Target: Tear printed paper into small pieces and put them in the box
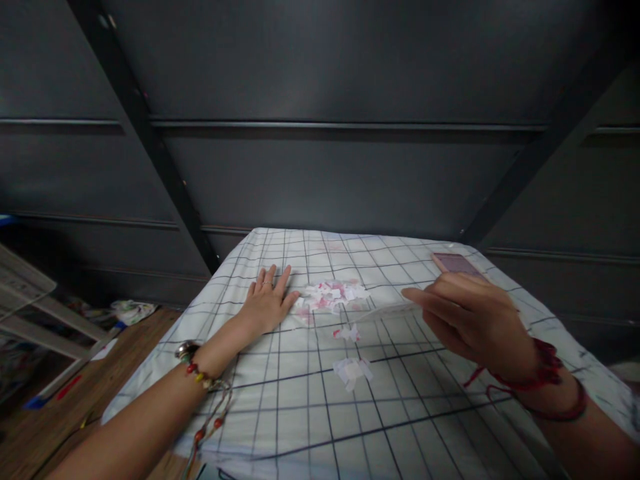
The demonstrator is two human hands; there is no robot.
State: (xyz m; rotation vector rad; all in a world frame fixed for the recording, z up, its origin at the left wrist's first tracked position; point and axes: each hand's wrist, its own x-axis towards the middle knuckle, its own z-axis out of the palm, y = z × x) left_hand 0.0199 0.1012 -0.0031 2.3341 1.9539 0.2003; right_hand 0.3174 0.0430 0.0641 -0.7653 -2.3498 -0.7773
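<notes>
My left hand (269, 298) lies flat with its fingers spread on a white cloth with dark grid lines (295, 400). Beside its thumb is a heap of white and pink paper scraps (333, 293), with what looks like clear plastic at its edge. My right hand (463, 317) is closed in a pinch on a thin see-through plastic film (393, 309), which stretches left toward the heap. A small red-and-white scrap (347, 333) lies in front of the heap, and a white cut-paper piece (353, 371) is nearer to me.
A phone (457, 263) lies at the back right of the cloth, partly behind my right hand. Dark panels (350, 180) rise behind the table. At the left stand white rails (60, 340) on a wooden floor, near a crumpled cloth (131, 311).
</notes>
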